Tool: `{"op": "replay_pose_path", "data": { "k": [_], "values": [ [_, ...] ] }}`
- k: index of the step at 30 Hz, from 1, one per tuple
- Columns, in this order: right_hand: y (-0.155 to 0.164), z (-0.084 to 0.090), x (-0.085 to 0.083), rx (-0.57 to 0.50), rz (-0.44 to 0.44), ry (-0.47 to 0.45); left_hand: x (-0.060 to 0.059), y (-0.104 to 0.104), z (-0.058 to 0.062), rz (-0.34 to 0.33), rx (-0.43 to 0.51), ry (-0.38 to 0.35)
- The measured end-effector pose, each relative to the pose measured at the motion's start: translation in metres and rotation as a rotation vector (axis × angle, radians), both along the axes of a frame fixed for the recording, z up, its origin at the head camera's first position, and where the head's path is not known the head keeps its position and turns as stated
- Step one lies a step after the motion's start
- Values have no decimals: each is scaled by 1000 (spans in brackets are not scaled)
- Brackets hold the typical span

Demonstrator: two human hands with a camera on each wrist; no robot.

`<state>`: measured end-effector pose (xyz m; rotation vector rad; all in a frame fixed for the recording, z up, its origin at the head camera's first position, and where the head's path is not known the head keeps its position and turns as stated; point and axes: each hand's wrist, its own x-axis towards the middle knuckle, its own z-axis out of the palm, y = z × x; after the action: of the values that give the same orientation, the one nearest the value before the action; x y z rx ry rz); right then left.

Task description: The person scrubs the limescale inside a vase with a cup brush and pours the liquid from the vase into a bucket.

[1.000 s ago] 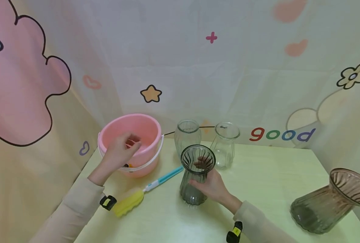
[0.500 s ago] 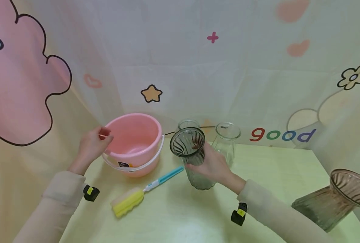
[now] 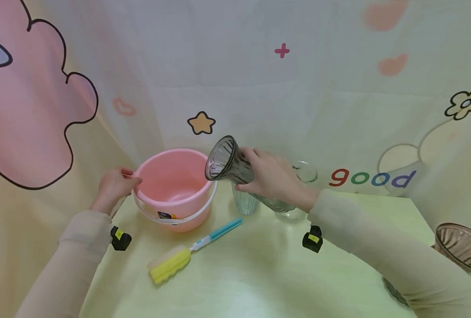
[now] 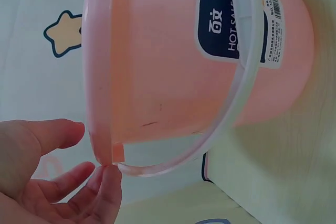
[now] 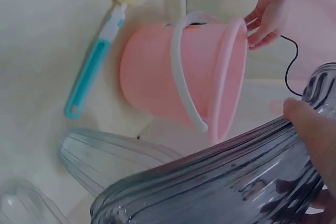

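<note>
My right hand (image 3: 273, 176) grips a grey ribbed glass vase (image 5: 226, 182) round its narrow neck. The vase is tilted well over, its flared mouth (image 3: 220, 159) pointing left above the right rim of a pink bucket (image 3: 184, 221). My left hand (image 3: 114, 190) is at the bucket's left rim. The left wrist view has its thumb (image 4: 65, 133) at the rim and its curled fingertips (image 4: 109, 177) touching the rim beside the white handle (image 4: 220, 114). Both hands are in the head view.
Behind the tilted vase stand two clear glass vases, one (image 3: 245, 201) partly hidden, the other (image 3: 305, 170) further right. A sponge brush (image 3: 169, 265) with a blue handle lies in front of the bucket. A brownish vase (image 3: 462, 247) lies at the right, partly behind the right sleeve.
My right hand has lifted the grey vase off the table and tipped its mouth leftward to the bucket. My left hand has moved from over the bucket's opening to its left rim.
</note>
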<state>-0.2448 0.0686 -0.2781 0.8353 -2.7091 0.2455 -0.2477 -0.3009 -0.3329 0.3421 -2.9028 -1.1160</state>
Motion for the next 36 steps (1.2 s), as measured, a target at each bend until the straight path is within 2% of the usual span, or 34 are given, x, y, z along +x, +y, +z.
{"op": "replay_pose_path", "data": {
  "k": [3, 6, 11, 20, 30, 36],
  "values": [
    [-9, 13, -5, 93, 7, 44, -3, 0, 0, 33, 71, -54],
    [-20, 23, -13, 194, 8, 112, -6, 1, 0, 60, 120, -78],
    [-41, 29, -28, 340, 20, 254, -8, 0, -1, 78, 162, -97],
    [-71, 15, -45, 528, 4, 361, -9, 0, -6, 102, 217, -101],
    [-78, -5, -55, 698, 23, 529, -11, -1, -11, 96, 213, -90],
    [-77, -13, -57, 713, 32, 642, -11, -1, -11, 89, 209, -92]
  ]
}}
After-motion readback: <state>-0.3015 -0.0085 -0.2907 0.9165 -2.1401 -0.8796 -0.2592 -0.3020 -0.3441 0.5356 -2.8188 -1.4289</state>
